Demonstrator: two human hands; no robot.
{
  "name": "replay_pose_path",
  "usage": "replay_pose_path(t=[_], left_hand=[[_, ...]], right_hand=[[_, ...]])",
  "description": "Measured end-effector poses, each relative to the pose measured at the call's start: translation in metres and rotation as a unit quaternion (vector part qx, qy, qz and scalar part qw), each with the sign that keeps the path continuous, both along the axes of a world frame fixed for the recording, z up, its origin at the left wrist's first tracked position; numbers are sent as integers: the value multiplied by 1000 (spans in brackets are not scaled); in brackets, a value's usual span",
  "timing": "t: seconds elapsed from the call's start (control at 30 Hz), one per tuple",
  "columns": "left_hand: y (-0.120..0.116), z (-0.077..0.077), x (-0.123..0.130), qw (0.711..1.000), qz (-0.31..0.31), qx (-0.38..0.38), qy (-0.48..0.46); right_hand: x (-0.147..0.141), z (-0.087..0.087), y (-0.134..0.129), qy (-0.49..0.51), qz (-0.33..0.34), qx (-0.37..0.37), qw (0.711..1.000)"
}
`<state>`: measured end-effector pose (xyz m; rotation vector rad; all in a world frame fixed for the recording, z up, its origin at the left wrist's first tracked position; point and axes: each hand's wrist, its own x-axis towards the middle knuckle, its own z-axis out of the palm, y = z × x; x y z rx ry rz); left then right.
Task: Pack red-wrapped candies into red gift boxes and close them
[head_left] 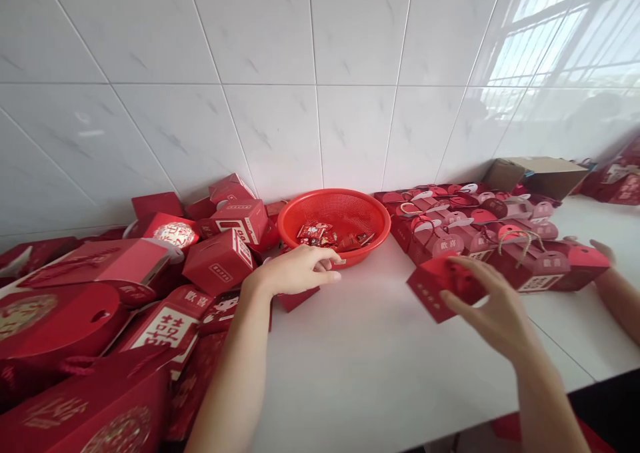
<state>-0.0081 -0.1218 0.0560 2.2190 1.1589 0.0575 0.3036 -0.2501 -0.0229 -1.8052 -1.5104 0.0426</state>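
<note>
My left hand (303,270) hovers at the front rim of a red plastic basket (333,200), its thumb and fingers slightly apart with nothing visible between them. Inside the basket lie small red wrapped packets (316,232). Just beneath that hand, partly hidden by it, is a red box (299,299) on the white tabletop. To the right, my right hand (493,300) grips a small red gift box (434,294) by its top edge, tilted and a little blurred, in front of the rows of boxes.
Red gift boxes (220,266) are heaped on the left. Rows of handled gift boxes (473,236) stand at right, with a cardboard box (537,173) behind. Another person's hand (603,256) is beside a red box (583,264) at far right. A tiled wall (270,126) backs the table (350,366).
</note>
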Motion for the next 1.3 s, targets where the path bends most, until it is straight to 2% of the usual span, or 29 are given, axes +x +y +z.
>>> replay_pose_path(t=[0.07,0.13,0.2,0.3,0.4,0.5,0.57,0.67,0.77,0.87,0.93,1.0,1.07,1.13,1.3], left_hand=[[3,1,-8,1000,15,4,-21],[4,3,-15,999,35,10,-38],[5,5,-21,997,65,21,-44],[5,8,-31,992,103,45,-53],[5,11,-42,986,140,71,-64],[7,11,-53,979,183,83,-45],[10,8,-58,977,200,69,-20],[19,-1,-62,976,211,50,7],[28,-11,-62,973,227,37,24],[34,-16,-60,972,231,-6,30],[36,-17,-59,975,220,-37,25],[36,-19,-58,977,202,-62,17],[36,-22,-55,981,175,-78,-1],[37,-26,-49,986,138,-87,-27],[35,-29,-25,988,8,-127,-85]], right_hand=[[35,-3,-1,-33,-105,15,994],[63,-10,4,-60,-153,0,986],[84,-20,13,-86,-159,-17,983],[101,-33,26,-117,-141,1,983],[105,-44,31,-122,-133,15,983],[101,-48,29,-132,-144,-12,981],[93,-46,28,-139,-167,-11,976],[73,-34,35,-145,-180,55,971],[41,-16,51,-142,-99,166,971],[-5,-2,68,-102,63,218,969],[-39,3,76,-65,188,176,964],[-72,5,81,-37,320,111,940],[-99,5,86,-15,405,35,913],[-118,5,93,4,429,-18,903],[-131,12,108,73,388,-62,917]])
